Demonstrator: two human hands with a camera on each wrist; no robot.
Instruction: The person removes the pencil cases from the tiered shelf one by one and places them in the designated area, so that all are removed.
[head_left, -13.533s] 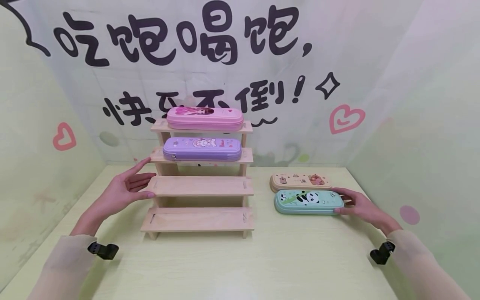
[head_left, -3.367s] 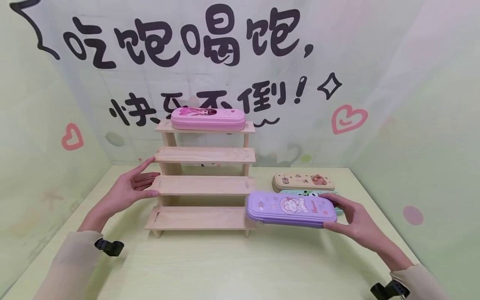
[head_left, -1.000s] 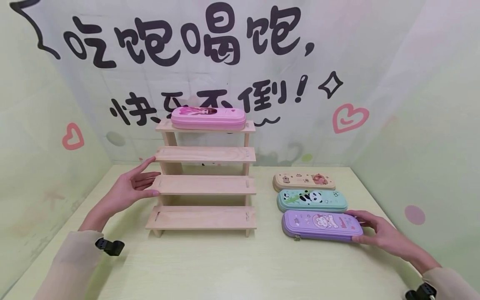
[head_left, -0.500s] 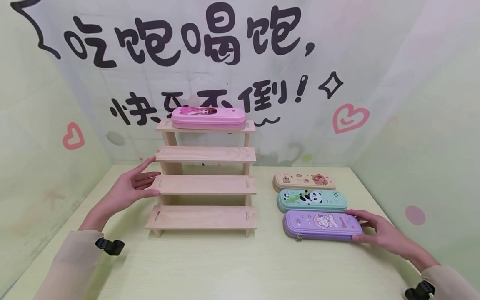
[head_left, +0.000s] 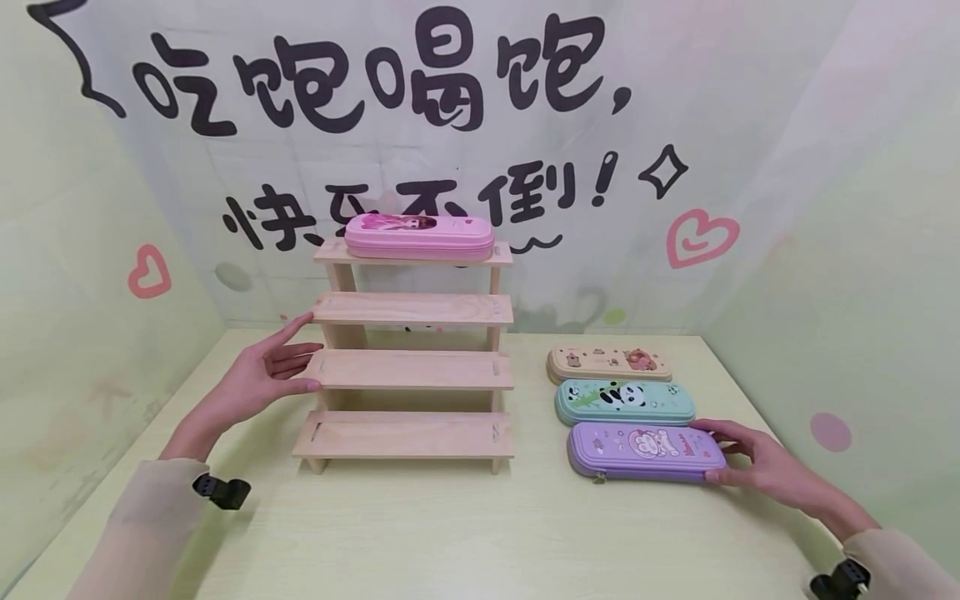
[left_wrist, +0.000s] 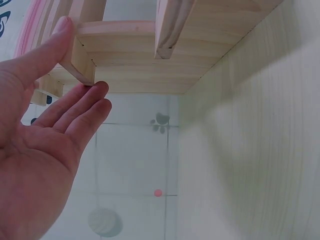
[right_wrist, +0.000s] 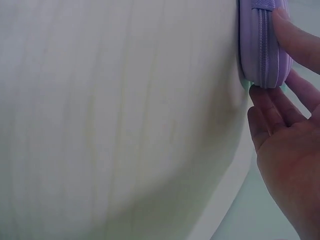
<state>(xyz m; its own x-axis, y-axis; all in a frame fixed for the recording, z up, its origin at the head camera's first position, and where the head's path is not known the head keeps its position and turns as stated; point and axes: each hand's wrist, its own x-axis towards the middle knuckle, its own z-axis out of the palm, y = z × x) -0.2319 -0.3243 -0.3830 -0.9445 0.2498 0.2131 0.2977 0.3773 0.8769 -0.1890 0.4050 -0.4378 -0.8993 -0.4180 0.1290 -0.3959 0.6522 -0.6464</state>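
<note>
pink case (head_left: pixel 418 236) tops rack (head_left: pixel 411 371); right hand (head_left: pixel 757 465) touches purple case (head_left: pixel 645 451).

Purple pencil case (head_left: pixel 647 451) gone from second shelf of wooden stepped rack (head_left: pixel 412 310); now flat on table (head_left: pixel 465 533), front of teal panda case (head_left: pixel 624 402), right hand (head_left: pixel 757 463) at its end.

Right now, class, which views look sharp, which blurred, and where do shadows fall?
Head view: evenly lit, sharp, edges bowed by the wide lens, soft shadow beneath the wooden rack. Left wrist view: sharp. Right wrist view: table washed out and blurred, purple pencil case soft.
</note>
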